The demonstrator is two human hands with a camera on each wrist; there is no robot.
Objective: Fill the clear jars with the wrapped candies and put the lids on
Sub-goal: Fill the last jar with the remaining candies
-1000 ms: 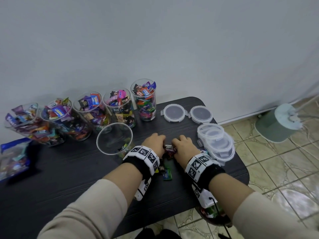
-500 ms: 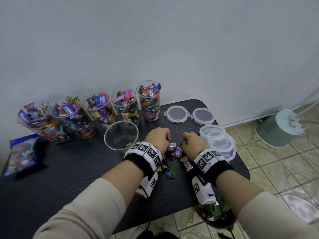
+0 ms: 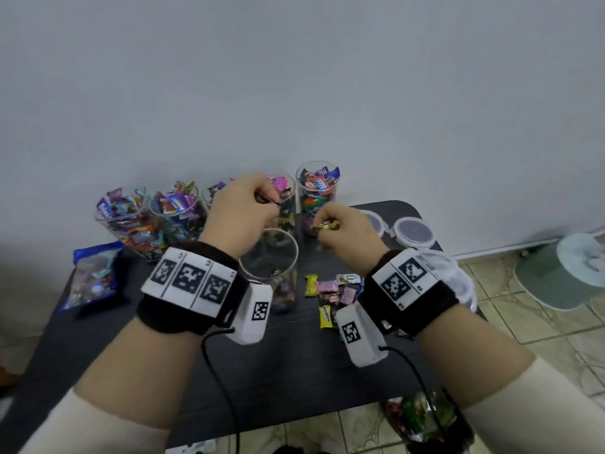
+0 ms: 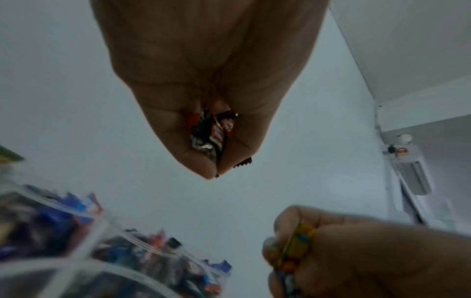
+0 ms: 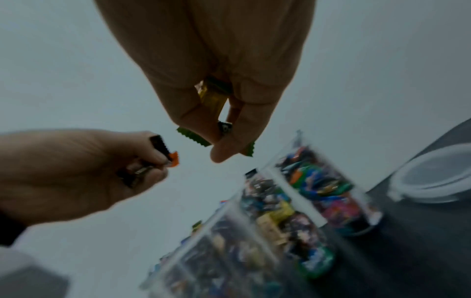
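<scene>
- Head view: a black table (image 3: 294,365) stands against a pale wall, with tiled floor to its right. 5 filled jars (image 3: 316,194) line the back edge, and a nearly empty jar (image 3: 269,257) stands in front of them. The left hand (image 3: 240,213) is raised over that jar's rim, fingers curled round dark-wrapped candies. The right hand (image 3: 347,237), just right of the jar, pinches a gold candy (image 3: 325,225). Loose candies (image 3: 334,291) lie on the table between the wrists; lids (image 3: 414,231) sit at the back right, a blue bag (image 3: 93,278) at the left.
- Left wrist view: the left hand's fingers (image 4: 178,131) close round dark candies (image 4: 211,135); blurred filled jars lie below.
- Right wrist view: the right hand's fingers (image 5: 254,113) clamp a gold and a green wrapper (image 5: 193,138); a lid (image 5: 433,177) lies at the right.
</scene>
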